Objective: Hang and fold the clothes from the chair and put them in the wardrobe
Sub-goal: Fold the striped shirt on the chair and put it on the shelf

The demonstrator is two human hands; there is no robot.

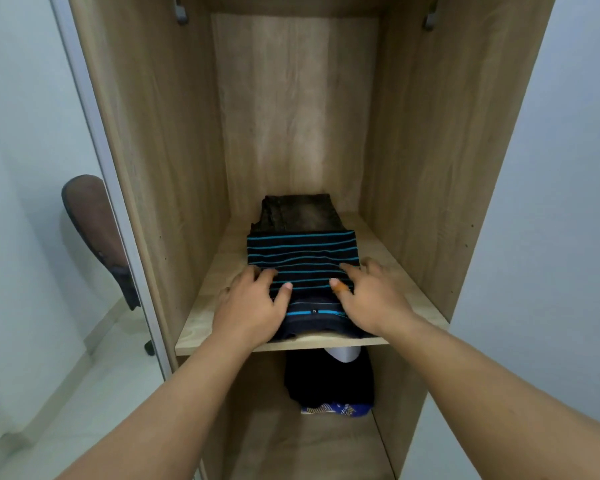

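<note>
Both hands lay on a folded navy shirt with thin turquoise stripes (302,261) that sat on the middle shelf of a light oak-grain wooden wardrobe (430,150). The shirt rested near the front edge of the pale wooden shelf (205,327), roughly centred between the side walls, with its collar end toward the front edge.

The left hand (253,306) rested on the shirt's left front part, fingers spread and fairly straight, the fingertips pressing down on the striped cloth rather than curling round it. The right hand (371,299) mirrored it on the right front part — fingers extended and splayed flat on the fabric, thumb pointing inward. Neither hand gripped anything; both were open and pressing.

Behind the shirt, toward the back edge of the same shelf, lay a folded pair of dark grey washed denim trousers (298,213), touching or tucked just under the shirt's far edge — which of the two could not be told.

In the compartment below the shelf sat a stack of folded dark clothes (329,379), with a white piece showing at its top and a blue patterned fabric (336,408) at its bottom, near the middle of the lower board.

To the left, outside the wardrobe and beyond its pale door edge, stood a brown padded office chair (90,223) on a light tiled floor (66,393).
</note>
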